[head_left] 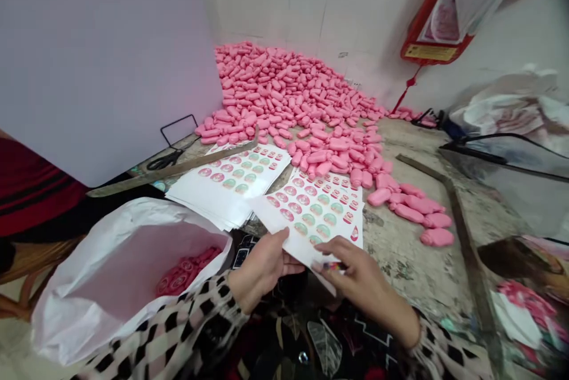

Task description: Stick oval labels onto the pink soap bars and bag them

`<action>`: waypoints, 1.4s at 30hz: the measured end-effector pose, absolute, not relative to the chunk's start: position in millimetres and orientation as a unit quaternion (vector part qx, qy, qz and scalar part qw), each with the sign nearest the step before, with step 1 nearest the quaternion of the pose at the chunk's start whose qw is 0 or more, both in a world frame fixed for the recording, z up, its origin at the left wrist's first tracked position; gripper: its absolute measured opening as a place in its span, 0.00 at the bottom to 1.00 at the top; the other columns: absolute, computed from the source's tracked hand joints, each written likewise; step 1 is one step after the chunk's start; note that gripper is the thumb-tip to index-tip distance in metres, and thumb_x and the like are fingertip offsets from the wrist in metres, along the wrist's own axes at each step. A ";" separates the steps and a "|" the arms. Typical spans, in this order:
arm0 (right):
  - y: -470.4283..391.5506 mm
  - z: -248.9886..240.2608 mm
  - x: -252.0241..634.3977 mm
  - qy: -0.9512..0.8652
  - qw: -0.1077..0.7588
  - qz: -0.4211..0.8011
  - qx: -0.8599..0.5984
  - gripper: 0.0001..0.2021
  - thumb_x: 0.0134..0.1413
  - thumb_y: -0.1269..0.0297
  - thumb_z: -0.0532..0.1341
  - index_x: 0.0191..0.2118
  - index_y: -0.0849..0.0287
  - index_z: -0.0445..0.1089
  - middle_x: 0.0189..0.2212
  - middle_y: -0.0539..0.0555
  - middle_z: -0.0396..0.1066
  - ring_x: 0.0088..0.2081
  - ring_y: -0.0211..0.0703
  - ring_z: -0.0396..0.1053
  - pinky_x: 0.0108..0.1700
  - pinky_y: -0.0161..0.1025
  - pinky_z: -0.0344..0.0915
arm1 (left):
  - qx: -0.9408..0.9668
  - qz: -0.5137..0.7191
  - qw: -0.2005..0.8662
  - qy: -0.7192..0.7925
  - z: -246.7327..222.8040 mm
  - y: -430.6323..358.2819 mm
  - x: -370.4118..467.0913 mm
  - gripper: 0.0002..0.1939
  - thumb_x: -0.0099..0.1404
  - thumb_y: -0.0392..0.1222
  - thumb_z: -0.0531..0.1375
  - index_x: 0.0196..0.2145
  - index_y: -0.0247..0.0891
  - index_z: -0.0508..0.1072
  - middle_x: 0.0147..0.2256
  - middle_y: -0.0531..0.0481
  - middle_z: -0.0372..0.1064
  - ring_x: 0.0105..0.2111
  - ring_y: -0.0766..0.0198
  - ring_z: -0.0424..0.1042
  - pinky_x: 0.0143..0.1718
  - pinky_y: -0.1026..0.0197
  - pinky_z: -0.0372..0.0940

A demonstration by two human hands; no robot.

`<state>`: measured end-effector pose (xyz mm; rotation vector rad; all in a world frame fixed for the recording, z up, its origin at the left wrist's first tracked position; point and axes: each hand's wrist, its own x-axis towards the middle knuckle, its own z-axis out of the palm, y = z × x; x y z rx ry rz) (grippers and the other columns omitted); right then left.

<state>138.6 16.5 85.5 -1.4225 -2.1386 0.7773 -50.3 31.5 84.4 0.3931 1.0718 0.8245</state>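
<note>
A white sheet of round stickers (306, 205), pink ones and pale green ones, lies slanted at the table's near edge. My left hand (264, 264) grips its near left margin, thumb on top and fingers underneath. At the sheet's near right corner, my right hand (360, 276) pinches the paper between thumb and fingers. A small multicoloured patch shows among the right fingers, too blurred to name. Left of this sheet is a stack of similar sticker sheets (235, 175). Small pink bottle-shaped pieces (317, 157) lie just beyond the sheets.
A large heap of pink pieces (284, 83) rests against the wall. Left of me gapes a white sack (102, 261) with labelled pink pieces inside. Black scissors (164, 159) and a wooden strip (186, 165) lie at left; another strip (462, 226) edges the right side, near plastic bags (511, 107).
</note>
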 end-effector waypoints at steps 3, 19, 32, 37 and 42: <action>24.5 62.4 164.9 -0.595 0.360 0.376 -0.613 0.17 0.47 0.51 0.62 0.38 0.58 0.70 0.29 0.52 0.68 0.30 0.41 0.67 0.32 0.37 0.62 | 0.173 0.392 0.750 0.503 93.4 32.0 -60.8 0.21 0.63 0.45 0.53 0.52 0.34 0.60 0.47 0.36 0.69 0.37 0.55 0.73 0.40 0.49 0.68; 46.4 56.8 87.2 -0.361 0.540 0.560 -0.515 0.24 0.41 0.60 0.66 0.47 0.55 0.63 0.18 0.40 0.54 0.18 0.29 0.54 0.21 0.29 0.54 | 0.147 0.415 0.704 0.558 117.0 -1.2 -160.3 0.26 0.59 0.45 0.59 0.52 0.28 0.63 0.40 0.36 0.73 0.40 0.46 0.73 0.39 0.49 0.70; 179.8 28.1 16.2 -0.513 0.428 0.497 -0.553 0.18 0.40 0.66 0.57 0.42 0.58 0.64 0.28 0.50 0.68 0.24 0.37 0.65 0.24 0.35 0.63 | 0.122 0.460 0.678 0.560 71.7 62.6 -207.4 0.13 0.60 0.34 0.58 0.43 0.28 0.65 0.33 0.36 0.74 0.27 0.56 0.75 0.29 0.56 0.72; 229.4 20.4 -11.9 -0.568 0.408 0.444 -0.561 0.17 0.37 0.69 0.55 0.40 0.59 0.65 0.36 0.52 0.70 0.35 0.41 0.67 0.35 0.37 0.65 | 0.122 0.449 0.661 0.588 65.7 78.9 -226.4 0.04 0.60 0.33 0.57 0.33 0.28 0.67 0.25 0.40 0.72 0.24 0.59 0.75 0.26 0.61 0.72; 254.8 19.9 -36.0 -0.622 0.353 0.396 -0.576 0.17 0.39 0.71 0.55 0.40 0.57 0.67 0.38 0.52 0.69 0.37 0.43 0.67 0.40 0.39 0.63 | 0.111 0.458 0.627 0.621 61.1 87.4 -230.4 0.02 0.60 0.30 0.57 0.30 0.30 0.65 0.22 0.44 0.71 0.24 0.60 0.75 0.24 0.63 0.72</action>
